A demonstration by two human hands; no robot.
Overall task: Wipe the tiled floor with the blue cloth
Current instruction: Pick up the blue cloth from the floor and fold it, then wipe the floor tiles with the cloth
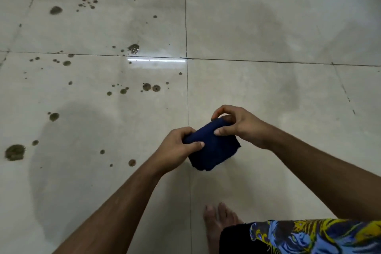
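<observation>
Both hands hold the folded dark blue cloth (213,148) up in the air above the tiled floor (268,33): the left hand (177,149) curls round its near-left end with the thumb pressed across the top, and the right hand (237,125) pinches its far-right end between thumb and bent fingers. The cloth spans the gap between the 2 grips and sags below them toward the person's bare foot (218,220). Dark brown spots (14,152) dot the tiles, mostly left of and beyond the left hand's grip, and a light strip reflection (156,60) glints on the tile seam beyond both hands.
</observation>
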